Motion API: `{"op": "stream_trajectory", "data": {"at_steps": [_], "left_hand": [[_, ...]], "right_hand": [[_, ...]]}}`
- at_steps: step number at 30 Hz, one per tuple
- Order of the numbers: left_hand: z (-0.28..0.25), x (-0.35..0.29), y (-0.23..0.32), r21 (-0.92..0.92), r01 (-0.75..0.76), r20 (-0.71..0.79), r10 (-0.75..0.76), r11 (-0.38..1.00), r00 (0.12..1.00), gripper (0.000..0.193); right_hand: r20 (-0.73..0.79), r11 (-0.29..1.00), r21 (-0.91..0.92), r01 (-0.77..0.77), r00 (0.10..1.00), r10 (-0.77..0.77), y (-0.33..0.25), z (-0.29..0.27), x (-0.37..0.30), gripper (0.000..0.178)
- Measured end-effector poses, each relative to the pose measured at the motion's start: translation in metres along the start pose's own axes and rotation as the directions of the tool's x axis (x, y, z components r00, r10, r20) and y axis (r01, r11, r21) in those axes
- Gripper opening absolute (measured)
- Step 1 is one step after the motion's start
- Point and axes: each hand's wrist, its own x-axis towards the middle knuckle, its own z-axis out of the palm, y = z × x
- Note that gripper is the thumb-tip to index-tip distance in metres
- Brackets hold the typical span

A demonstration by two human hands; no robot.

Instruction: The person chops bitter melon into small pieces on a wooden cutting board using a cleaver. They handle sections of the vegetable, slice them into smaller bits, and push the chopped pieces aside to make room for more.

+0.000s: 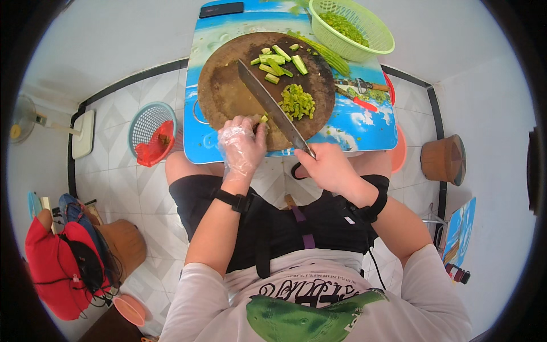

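Note:
My left hand (244,143), in a clear plastic glove, rests at the near edge of a round wooden chopping board (225,74). Its fingers are closed on a small green vegetable piece (264,119), mostly hidden by them. In my right hand (329,168) is the handle of a long-bladed knife (268,101). The blade lies slantwise across the board, just right of my left fingertips. Beyond the blade sits a heap of diced green vegetable (297,102). Farther back are several cut green vegetable sticks (272,59) with pale insides.
The board stands on a blue patterned table (198,139). At the back right are a light green colander (337,44) of chopped greens and long green stalks (329,56). A peeler (361,85) and red-handled knife (364,104) lie right; a phone (221,9) lies back left. A basket (137,134) stands left.

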Motion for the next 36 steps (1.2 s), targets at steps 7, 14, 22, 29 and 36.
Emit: {"op": "stream_trajectory", "data": {"at_steps": [7,14,22,29,36], "left_hand": [[-0.001,0.001,0.000,0.017,0.014,0.025,-0.015,1.000,1.000,0.014],[0.000,0.000,0.000,0.018,-0.006,-0.003,0.006,1.000,1.000,0.013],[-0.002,0.002,0.001,0.017,-0.028,-0.014,0.028,0.999,1.000,0.014],[-0.002,0.002,0.002,0.017,-0.015,-0.006,0.015,1.000,1.000,0.013],[-0.003,0.002,0.002,0.028,0.000,0.020,0.000,1.000,1.000,0.014]], "right_hand": [[-0.040,0.996,-0.062,0.063,0.997,-0.066,0.004,0.005,0.000,0.043],[-0.019,0.998,-0.040,0.056,0.998,-0.057,0.001,0.005,0.000,0.043],[0.010,0.999,-0.044,0.032,0.999,-0.032,0.001,0.004,0.001,0.041],[0.077,0.997,-0.075,-0.029,0.996,0.034,0.009,-0.004,-0.022,0.046],[0.198,0.982,-0.050,-0.183,0.962,0.189,0.009,-0.021,-0.053,0.045]]}}
